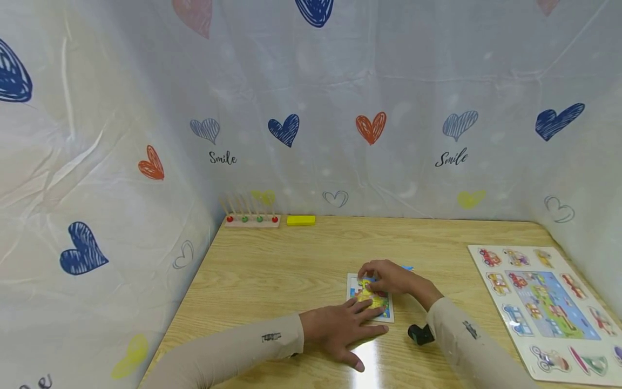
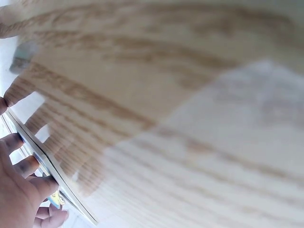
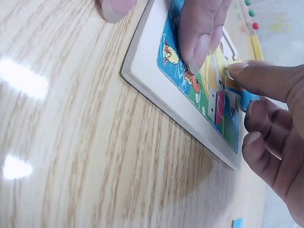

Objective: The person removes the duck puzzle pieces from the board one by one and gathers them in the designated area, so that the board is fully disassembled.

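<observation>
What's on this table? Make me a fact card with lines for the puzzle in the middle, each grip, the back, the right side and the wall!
Puzzle: small, white-rimmed, lying on the wood-grain table
Left grip: fingers spread, some resting on the puzzle
Right grip: thumb touching the puzzle; can't tell if it pinches a piece
Back: peg rack with red and green beads, yellow block beside it
Right side: bigger vehicle board
Wall: heart-printed sheet
</observation>
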A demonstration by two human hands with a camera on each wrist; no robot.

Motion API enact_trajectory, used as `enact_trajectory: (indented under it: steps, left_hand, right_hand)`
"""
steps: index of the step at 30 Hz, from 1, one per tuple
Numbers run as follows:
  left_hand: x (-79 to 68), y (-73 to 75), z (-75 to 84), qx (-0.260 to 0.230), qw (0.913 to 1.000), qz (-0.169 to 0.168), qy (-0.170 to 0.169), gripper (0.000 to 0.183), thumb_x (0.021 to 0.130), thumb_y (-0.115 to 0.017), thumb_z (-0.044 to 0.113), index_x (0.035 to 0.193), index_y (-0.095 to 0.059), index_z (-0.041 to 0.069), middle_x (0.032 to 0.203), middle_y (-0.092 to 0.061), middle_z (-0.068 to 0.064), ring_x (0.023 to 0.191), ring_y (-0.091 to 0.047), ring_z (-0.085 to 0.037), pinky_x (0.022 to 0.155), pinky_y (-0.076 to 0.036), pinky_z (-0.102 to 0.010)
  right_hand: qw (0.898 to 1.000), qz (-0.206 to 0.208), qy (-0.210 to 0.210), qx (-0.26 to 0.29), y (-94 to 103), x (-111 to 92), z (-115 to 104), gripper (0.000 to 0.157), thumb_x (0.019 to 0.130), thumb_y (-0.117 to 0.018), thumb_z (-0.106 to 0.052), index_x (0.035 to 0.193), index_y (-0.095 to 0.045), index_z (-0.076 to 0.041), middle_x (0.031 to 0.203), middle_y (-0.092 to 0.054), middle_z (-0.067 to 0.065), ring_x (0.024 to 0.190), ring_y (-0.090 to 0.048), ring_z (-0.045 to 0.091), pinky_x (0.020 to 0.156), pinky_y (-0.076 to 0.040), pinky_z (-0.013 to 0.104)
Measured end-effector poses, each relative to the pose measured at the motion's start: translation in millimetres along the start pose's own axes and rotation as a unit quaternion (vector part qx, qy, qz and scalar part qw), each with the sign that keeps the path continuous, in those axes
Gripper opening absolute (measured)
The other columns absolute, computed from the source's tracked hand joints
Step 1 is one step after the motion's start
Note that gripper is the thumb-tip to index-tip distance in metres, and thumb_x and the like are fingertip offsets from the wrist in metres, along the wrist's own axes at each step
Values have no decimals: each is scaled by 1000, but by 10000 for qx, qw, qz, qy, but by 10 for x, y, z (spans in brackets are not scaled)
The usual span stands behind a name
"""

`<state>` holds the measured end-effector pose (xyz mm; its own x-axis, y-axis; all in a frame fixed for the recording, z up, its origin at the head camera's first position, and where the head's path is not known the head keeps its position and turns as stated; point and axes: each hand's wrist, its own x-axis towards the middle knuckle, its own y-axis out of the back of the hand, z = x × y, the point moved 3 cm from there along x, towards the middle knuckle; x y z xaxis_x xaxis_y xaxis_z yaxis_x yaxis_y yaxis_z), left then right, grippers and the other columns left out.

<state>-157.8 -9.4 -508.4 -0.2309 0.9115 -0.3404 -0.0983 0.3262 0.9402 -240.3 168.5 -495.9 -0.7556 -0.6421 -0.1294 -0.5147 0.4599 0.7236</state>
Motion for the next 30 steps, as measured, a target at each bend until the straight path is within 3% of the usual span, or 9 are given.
enact_trajectory:
  steps: [4, 16, 30]
  left_hand:
    - [-1, 8, 3, 1, 10000, -25, 18, 86, 95, -31, 77, 163, -2, 33, 170, 6, 0, 157, -2, -27, 126, -14, -42]
    - [23, 13, 11, 135, 9999, -86, 30, 86, 94, -30, 78, 163, -3, 34, 171, 5, 0, 157, -3, -27, 126, -14, -44]
    - [7, 4, 2, 17, 9999, -73, 101, 86, 94, -31, 78, 162, -1, 35, 171, 5, 1, 157, -3, -27, 126, -14, -44]
  right_hand:
    - [10000, 40, 16, 79, -3, -5, 34, 26, 96, -68, -12, 121, -61, -8, 107, -65, 8, 82, -59, 12, 75, -52, 33]
    - [9996, 166, 69, 228, -9, -33, 78, 12, 97, -68, -16, 108, -65, -12, 99, -66, 1, 85, -59, 12, 75, -50, 30]
    - [9984, 545, 137, -25, 63, -88, 67, 21, 100, -63, -15, 119, -70, -9, 101, -67, -3, 85, -56, 8, 75, -49, 26]
